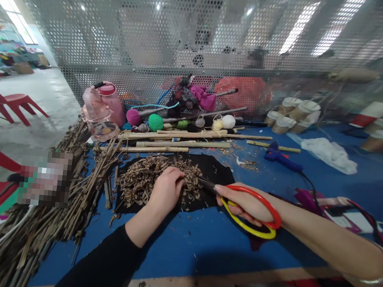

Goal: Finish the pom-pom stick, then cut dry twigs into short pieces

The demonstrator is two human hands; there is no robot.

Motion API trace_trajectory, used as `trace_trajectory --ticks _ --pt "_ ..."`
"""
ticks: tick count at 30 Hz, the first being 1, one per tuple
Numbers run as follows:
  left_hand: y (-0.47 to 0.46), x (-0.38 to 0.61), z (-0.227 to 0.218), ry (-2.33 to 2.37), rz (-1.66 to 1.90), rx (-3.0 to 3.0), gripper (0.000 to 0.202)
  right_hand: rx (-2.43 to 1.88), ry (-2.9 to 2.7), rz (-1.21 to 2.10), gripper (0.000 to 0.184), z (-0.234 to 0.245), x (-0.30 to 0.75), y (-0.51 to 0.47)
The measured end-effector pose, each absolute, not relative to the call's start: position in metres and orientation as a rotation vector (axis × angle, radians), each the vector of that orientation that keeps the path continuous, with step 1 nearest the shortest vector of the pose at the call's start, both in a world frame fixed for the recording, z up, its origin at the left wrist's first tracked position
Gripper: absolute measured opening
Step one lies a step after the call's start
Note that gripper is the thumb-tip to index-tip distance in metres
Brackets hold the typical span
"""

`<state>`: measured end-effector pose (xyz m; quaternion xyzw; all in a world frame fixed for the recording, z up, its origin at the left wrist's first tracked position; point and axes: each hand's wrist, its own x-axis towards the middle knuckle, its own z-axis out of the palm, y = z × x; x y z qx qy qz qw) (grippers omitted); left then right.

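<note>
A heap of dried brown plant pieces (143,179) lies on a black cloth (221,167) on the blue table. My left hand (168,187) rests over the right part of the heap, fingers pinched together; what they hold, if anything, is too small to name. Gripped in my right hand (240,201) is a pair of scissors (268,211) with one red and one yellow handle loop. Their dark blades point left, towards the fingertips of my left hand, and the tips reach the edge of the heap.
Bundled dry stalks (79,195) cover the table's left side. Behind the cloth lie cut sticks (184,145), yarn balls (156,122) and a pink bottle (113,103). A blue glue gun (282,157), crumpled white plastic (330,153) and paper cups (284,123) stand right. Perforated metal (147,43) closes the back.
</note>
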<state>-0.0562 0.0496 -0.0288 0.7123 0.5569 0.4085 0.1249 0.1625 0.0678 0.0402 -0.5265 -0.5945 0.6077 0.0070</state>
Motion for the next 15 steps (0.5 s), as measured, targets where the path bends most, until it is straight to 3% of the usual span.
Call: trace_trajectory --ticks 9,15 --pt "0.040 -0.040 -0.019 1.752 1.301 2.165 0.041 -1.544 -1.770 1.877 0.048 0.035 0.158 0.055" --pt "0.044 -0.042 -0.023 1.677 1.276 2.101 0.019 -1.459 -1.739 1.900 0.049 0.033 0.153 0.045"
